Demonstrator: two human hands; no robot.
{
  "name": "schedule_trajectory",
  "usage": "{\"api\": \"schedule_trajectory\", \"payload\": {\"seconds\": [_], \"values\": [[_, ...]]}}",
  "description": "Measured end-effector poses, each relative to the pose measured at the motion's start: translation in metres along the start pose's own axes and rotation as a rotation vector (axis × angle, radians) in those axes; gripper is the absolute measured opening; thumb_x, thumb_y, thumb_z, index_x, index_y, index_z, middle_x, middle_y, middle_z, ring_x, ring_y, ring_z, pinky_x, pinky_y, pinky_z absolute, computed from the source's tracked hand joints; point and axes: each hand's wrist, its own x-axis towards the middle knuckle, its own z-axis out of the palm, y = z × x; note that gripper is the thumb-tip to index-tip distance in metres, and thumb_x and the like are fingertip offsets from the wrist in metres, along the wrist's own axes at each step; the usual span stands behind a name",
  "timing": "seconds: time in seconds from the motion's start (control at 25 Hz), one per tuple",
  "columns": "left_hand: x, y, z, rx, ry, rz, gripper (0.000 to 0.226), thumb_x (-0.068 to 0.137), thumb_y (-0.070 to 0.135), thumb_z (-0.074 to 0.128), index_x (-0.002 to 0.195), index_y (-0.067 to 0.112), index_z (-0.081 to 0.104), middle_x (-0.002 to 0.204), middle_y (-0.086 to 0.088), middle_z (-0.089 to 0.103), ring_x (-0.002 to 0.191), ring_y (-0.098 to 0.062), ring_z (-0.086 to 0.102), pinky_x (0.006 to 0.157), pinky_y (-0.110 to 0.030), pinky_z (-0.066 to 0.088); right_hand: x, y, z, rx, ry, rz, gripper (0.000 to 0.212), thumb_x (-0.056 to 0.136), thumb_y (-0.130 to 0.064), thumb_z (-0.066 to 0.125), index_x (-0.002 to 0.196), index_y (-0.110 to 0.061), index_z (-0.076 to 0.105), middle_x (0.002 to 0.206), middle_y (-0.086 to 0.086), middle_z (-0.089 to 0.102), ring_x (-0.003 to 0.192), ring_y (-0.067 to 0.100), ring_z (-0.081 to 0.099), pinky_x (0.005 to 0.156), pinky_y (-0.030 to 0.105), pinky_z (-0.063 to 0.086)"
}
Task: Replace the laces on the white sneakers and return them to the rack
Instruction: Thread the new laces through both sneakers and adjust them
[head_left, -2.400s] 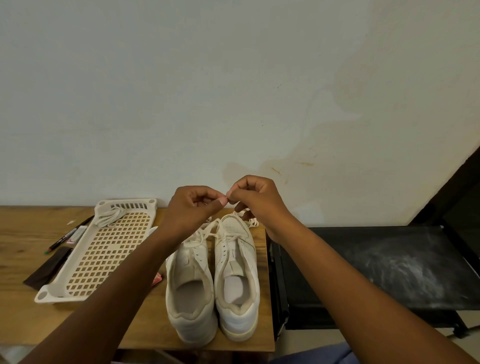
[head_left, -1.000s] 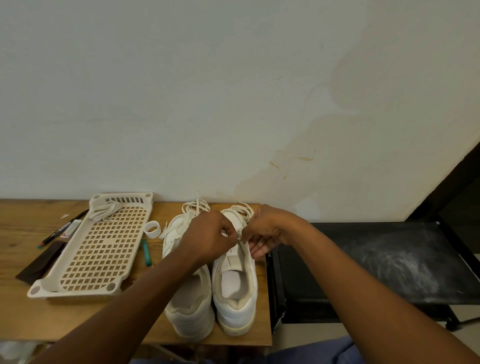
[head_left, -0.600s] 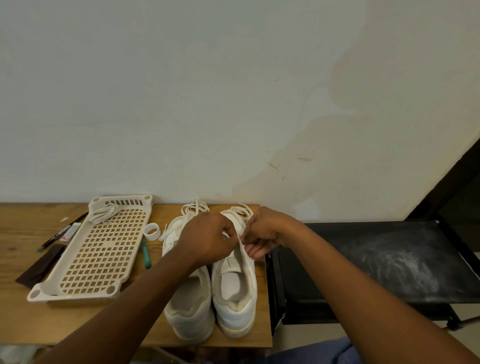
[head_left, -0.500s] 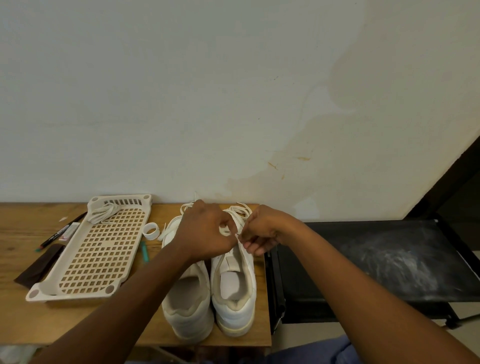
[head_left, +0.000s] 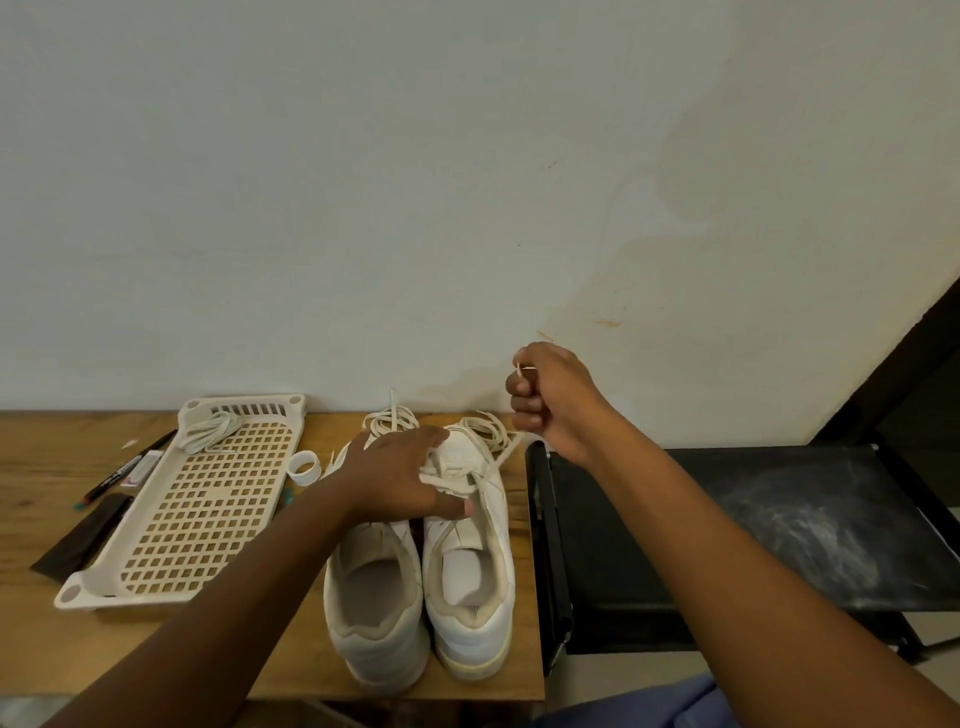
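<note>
Two hands busy: right hand (head_left: 550, 402) fist-gripping the lace (head_left: 506, 453) taut, left hand (head_left: 400, 480) fingers spread flat on the right sneaker (head_left: 470, 561).

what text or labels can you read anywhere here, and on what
None can be read.
Marker pen on the wooden table: print on its barrel, too blurred to read.
Small white packet beside the pen: a reddish mark, too small to read.
White sneakers, perforated tray, tape roll: no lettering visible.
</note>
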Motion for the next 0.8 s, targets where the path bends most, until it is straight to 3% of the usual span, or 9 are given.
{"api": "schedule_trajectory", "payload": {"seconds": [0.08,0.16,0.32,0.4,0.52,0.6,0.64,0.72,0.8], "values": [[0.0,0.0,-0.001,0.016,-0.01,-0.006,0.105,0.06,0.092,0.053,0.151,0.045,0.033,0.161,0.013,0.036,0.149,-0.019,0.032,0.122,-0.055,0.014,0.001,0.008,-0.003,-0.586,-0.028,-0.166,0.009,0.098,-0.016,0.055,0.095,-0.01,0.061,0.076,-0.002,0.061,0.054,0.009,0.05,0.05,0.027,0.042],[-0.001,0.001,-0.003,0.039,-0.017,-0.016,0.099,0.06,0.094,0.052,0.148,0.05,0.037,0.161,0.015,0.035,0.148,-0.019,0.032,0.121,-0.056,0.017,-0.001,0.018,-0.002,-1.112,-0.16,-0.302,0.011,0.093,-0.02,0.063,0.099,-0.014,0.07,0.097,-0.004,0.069,0.081,0.011,0.065,0.072,0.032,0.056],[0.001,-0.001,-0.001,0.057,-0.035,-0.028,0.117,0.042,0.106,0.04,0.145,0.052,0.039,0.161,0.016,0.035,0.147,-0.019,0.033,0.12,-0.057,0.021,-0.003,0.028,-0.001,-1.571,-0.348,-0.155,0.013,0.086,-0.023,0.073,0.097,-0.017,0.075,0.099,0.0,0.073,0.092,0.02,0.069,0.083,0.038,0.061],[0.001,-0.002,-0.001,0.053,-0.031,-0.025,0.127,0.033,0.111,0.034,0.146,0.052,0.038,0.161,0.016,0.035,0.148,-0.019,0.032,0.12,-0.058,0.021,0.0,0.027,-0.004,-1.532,-0.31,-0.161,0.011,0.087,-0.022,0.07,0.091,-0.012,0.074,0.092,0.005,0.074,0.085,0.02,0.069,0.077,0.037,0.059],[0.001,-0.001,-0.003,0.046,-0.034,-0.022,0.135,0.029,0.113,0.033,0.149,0.05,0.036,0.162,0.016,0.033,0.15,-0.019,0.03,0.121,-0.058,0.02,-0.002,0.007,-0.002,-0.856,-0.104,-0.227,0.017,0.1,-0.018,0.054,0.095,-0.007,0.066,0.093,0.005,0.076,0.066,0.012,0.065,0.063,0.03,0.05],[0.0,-0.001,-0.003,0.044,-0.051,-0.02,0.14,0.026,0.114,0.03,0.15,0.05,0.033,0.164,0.015,0.029,0.152,-0.019,0.027,0.122,-0.058,0.018,-0.006,-0.007,-0.002,-0.402,-0.016,-0.175,0.015,0.107,-0.018,0.043,0.103,-0.012,0.056,0.088,0.006,0.078,0.048,0.01,0.043,0.051,0.024,0.034],[0.001,-0.001,-0.003,0.042,-0.054,-0.02,0.141,0.025,0.114,0.029,0.15,0.049,0.033,0.165,0.015,0.028,0.152,-0.019,0.027,0.123,-0.058,0.019,-0.007,-0.01,-0.003,-0.338,-0.001,-0.154,0.014,0.108,-0.022,0.042,0.104,-0.014,0.053,0.082,0.006,0.076,0.048,0.011,0.038,0.048,0.025,0.03],[0.002,-0.002,-0.002,0.033,-0.044,-0.018,0.137,0.028,0.113,0.032,0.15,0.049,0.033,0.164,0.015,0.029,0.15,-0.018,0.029,0.122,-0.056,0.021,-0.004,-0.004,-0.01,-0.616,-0.02,-0.175,0.02,0.106,-0.038,0.052,0.107,-0.018,0.05,0.085,0.006,0.071,0.057,0.013,0.05,0.053,0.03,0.04],[0.002,-0.003,0.0,0.033,-0.025,-0.013,0.131,0.033,0.112,0.037,0.149,0.049,0.034,0.162,0.016,0.032,0.148,-0.017,0.033,0.121,-0.054,0.025,-0.002,0.011,-0.013,-1.167,-0.143,-0.175,0.037,0.097,-0.051,0.064,0.116,-0.021,0.053,0.108,0.003,0.067,0.087,0.018,0.064,0.074,0.037,0.053]]}}
